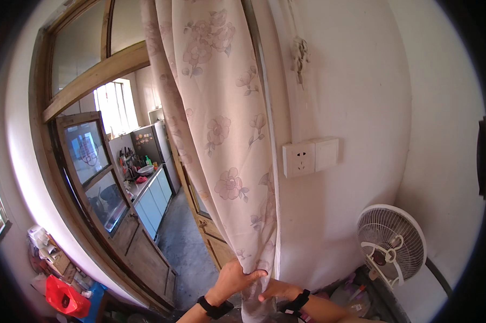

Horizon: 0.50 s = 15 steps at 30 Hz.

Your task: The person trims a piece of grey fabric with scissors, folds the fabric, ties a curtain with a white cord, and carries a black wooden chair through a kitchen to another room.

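Observation:
A pale pink floral curtain (222,133) hangs beside a wooden doorway and narrows where my hands gather it. My left hand (233,278) grips the bunched cloth from its left side, thumb laid across the front. Just below and to the right, my right hand (278,290) grasps the curtain's right edge, its fingers partly hidden by the fabric. Beneath both hands the lower end (257,309) of the cloth hangs down to the picture's bottom rim. Each wrist wears a black strap.
A glazed wooden door (146,250) stands ajar at left, with a kitchen counter (156,198) and refrigerator (156,141) beyond. On the right wall are a socket plate (299,160) and a white fan (391,244). A red plastic bag (67,296) lies on a blue surface at lower left.

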Motion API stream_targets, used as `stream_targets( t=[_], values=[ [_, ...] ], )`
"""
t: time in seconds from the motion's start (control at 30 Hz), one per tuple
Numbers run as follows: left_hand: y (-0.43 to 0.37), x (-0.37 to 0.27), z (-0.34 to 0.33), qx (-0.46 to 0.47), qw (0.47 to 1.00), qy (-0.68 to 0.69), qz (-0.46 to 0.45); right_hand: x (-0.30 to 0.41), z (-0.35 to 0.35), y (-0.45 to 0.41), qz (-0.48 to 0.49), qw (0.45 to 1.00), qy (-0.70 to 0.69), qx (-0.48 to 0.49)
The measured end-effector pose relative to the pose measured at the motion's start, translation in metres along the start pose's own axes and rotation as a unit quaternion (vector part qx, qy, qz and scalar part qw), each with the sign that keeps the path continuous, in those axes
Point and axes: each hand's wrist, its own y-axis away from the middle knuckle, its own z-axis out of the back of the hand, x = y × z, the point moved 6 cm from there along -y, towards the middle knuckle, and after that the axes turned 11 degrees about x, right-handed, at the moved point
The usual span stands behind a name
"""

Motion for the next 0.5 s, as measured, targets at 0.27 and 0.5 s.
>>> stream_targets(
  t=[0.27,0.5],
  values=[
    [0.005,0.017,-0.016,0.088,0.970,0.224,0.032,-0.029,-0.058,0.052,-0.131,0.948,-0.289,0.025],
    [0.007,0.022,-0.028,0.036,0.947,0.318,0.009,-0.101,-0.023,0.069,-0.288,0.953,-0.079,-0.055]
  ],
)
